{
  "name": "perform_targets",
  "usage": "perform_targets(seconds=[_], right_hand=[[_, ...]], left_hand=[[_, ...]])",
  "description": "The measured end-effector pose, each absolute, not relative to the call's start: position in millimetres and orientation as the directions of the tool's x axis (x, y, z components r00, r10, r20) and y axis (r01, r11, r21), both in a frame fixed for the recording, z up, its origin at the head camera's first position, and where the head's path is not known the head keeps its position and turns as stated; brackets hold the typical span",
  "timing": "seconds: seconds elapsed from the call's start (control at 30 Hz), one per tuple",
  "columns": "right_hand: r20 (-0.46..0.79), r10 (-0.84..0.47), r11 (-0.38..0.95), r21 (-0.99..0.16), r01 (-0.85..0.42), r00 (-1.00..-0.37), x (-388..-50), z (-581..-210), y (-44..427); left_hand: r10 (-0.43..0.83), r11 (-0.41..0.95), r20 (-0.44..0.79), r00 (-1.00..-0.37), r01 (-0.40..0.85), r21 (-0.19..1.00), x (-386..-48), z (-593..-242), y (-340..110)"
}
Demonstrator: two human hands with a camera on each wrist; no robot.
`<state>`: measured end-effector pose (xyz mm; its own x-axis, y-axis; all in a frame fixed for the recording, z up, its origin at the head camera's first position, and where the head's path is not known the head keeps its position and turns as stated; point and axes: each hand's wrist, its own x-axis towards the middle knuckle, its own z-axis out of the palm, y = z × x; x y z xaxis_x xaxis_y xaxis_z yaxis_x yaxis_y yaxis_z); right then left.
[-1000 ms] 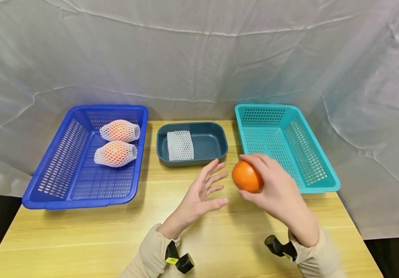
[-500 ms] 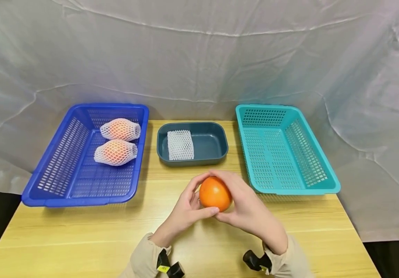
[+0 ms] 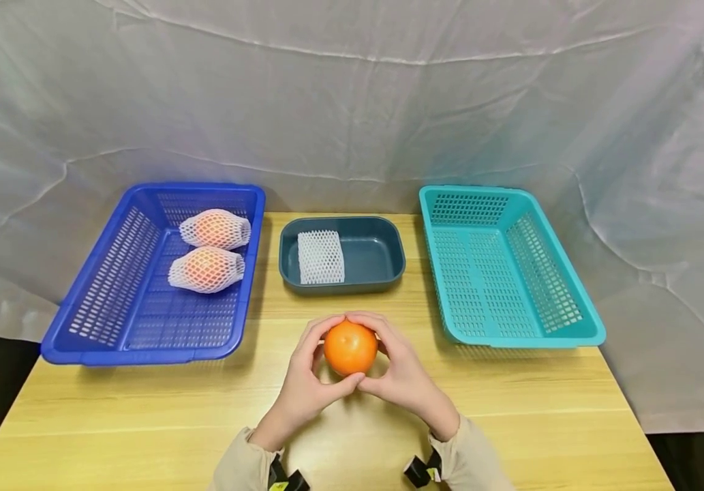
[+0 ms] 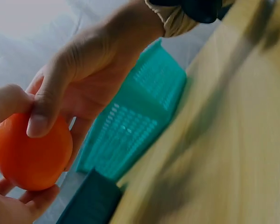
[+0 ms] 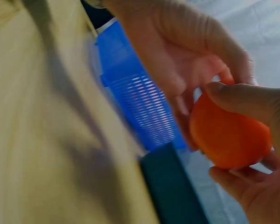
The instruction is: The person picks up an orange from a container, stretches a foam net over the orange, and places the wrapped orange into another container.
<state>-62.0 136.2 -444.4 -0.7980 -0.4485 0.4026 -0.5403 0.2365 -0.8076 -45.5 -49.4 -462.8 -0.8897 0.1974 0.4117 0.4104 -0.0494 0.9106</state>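
Both hands hold a round, smooth orange above the middle of the table. My left hand curves around its left side, and my right hand around its right. The two thumbs come close together at the near side of the fruit. In the left wrist view the orange shows between the fingers of both hands. From the right wrist the orange appears too, partly covered by fingers and thumbs.
A blue basket at left holds two fruits in white foam nets. At centre back, a dark teal tray contains a white foam net. A turquoise basket stands at right on the wooden table.
My right hand has carried the orange leftward and nearer from beside the turquoise basket. My left hand, earlier apart with spread fingers, has closed around the fruit too.
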Motion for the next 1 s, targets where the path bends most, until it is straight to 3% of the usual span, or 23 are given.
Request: perform_targets(seconds=[0.13, 0.23, 0.43, 0.67, 1.0], right_hand=[[0.395, -0.429, 0.256, -0.809, -0.529, -0.812, -66.8, -459.0, 131.3], [0.379, -0.423, 0.263, -0.818, -0.512, -0.823, -70.0, -471.8, 128.5], [0.362, -0.406, 0.218, -0.853, -0.474, -0.839, -73.5, -490.8, 122.8], [0.292, -0.369, 0.181, -0.909, -0.376, -0.882, -75.3, -508.5, 121.1], [0.213, -0.358, 0.113, -0.957, -0.268, -0.909, -69.4, -494.8, 119.6]], left_hand=[[0.193, 0.098, 0.488, -0.851, 0.512, 0.853, -48.8, -462.1, -53.0], [0.212, 0.135, 0.496, -0.842, 0.528, 0.839, -48.4, -457.8, -57.3], [0.233, 0.097, 0.382, -0.894, 0.412, 0.906, -50.8, -464.5, -66.7], [0.231, 0.032, 0.309, -0.923, 0.325, 0.945, -63.4, -506.9, -69.1], [0.242, 0.025, 0.278, -0.93, 0.292, 0.956, -58.2, -488.6, -68.1]])
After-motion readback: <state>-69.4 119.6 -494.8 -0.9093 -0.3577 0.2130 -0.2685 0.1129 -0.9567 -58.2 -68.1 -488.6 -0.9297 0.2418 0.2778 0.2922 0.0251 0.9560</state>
